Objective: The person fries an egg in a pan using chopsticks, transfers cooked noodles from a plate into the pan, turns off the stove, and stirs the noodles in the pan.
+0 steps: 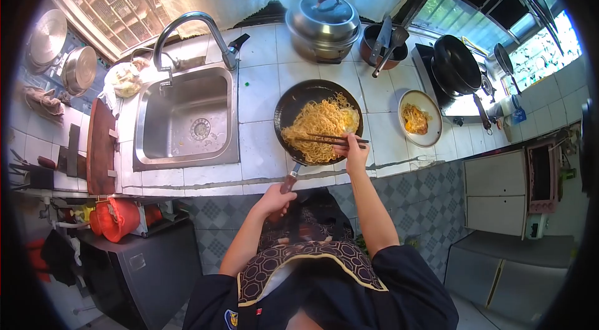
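A dark frying pan full of noodles rests on the white tiled counter, its handle pointing toward me. My left hand is wrapped round the brown handle. In my right hand is a pair of dark chopsticks, their tips over the noodles. Some pale yellow egg lies at the right side of the noodles, just beyond my right fingers. To the right of the pan stands a white plate with a fried egg on it.
A steel sink with a curved faucet lies to the left. Behind the pan stand a lidded steel pot and a brown pot with a cleaver across it. A black wok sits on the stove at right.
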Demonstrator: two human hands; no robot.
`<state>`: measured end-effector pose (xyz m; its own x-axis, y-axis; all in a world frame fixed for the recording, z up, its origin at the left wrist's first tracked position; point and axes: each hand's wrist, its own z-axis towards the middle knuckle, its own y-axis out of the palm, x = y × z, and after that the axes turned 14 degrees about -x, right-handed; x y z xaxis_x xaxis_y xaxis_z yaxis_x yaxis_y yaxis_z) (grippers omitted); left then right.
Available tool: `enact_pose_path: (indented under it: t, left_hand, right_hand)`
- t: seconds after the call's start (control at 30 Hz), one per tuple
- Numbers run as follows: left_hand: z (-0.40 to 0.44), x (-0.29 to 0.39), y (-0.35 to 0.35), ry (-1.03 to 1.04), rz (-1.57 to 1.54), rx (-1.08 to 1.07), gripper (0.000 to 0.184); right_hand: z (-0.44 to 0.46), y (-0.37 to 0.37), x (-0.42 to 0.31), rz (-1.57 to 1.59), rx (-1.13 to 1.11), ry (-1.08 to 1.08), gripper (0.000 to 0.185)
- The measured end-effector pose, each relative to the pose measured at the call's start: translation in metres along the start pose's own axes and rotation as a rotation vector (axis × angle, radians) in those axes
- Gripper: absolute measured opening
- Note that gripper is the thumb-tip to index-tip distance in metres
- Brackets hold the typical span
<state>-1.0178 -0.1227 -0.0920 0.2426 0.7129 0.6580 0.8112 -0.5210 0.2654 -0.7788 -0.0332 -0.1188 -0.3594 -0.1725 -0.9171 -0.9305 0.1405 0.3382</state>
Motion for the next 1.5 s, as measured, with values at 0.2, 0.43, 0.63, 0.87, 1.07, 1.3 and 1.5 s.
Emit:
enact_pose_path:
  t: [0.2,0.43,0.63,0.87,1.07,1.3,1.5]
  left_hand:
    - [-0.001,0.001,-0.002,-0.010,0.004,0.000,0.019]
    - [0.004,-0.004,-0.006,0.016,-0.011,-0.031,0.021]
    - [-0.001,0.001,-0.005,-0.011,0.004,-0.006,0.020]
    - [0.002,-0.002,-0.008,-0.016,0.017,-0.039,0.019]
    - [-0.003,-0.001,-0.007,-0.015,0.025,-0.013,0.019]
    - [-0.002,0.002,-0.004,-0.015,0.033,0.006,0.020]
    - [-0.002,0.002,-0.003,0.000,0.035,-0.004,0.020]
  right_hand:
    - [0.017,-0.028,-0.006,0.507,0.105,0.081,0.023]
    - [-0.014,-0.012,-0.112,0.605,0.004,-0.115,0.024]
    - [-0.054,-0.047,-0.106,-0.113,0.256,0.006,0.022]
    - [-0.013,-0.031,-0.032,0.053,0.138,0.043,0.020]
    - [0.031,-0.029,-0.009,0.149,0.306,-0.126,0.019]
    - [0.037,-0.013,-0.011,0.065,0.194,-0.134,0.018]
    - [0.024,-0.009,-0.052,-0.144,0.000,-0.259,0.018]
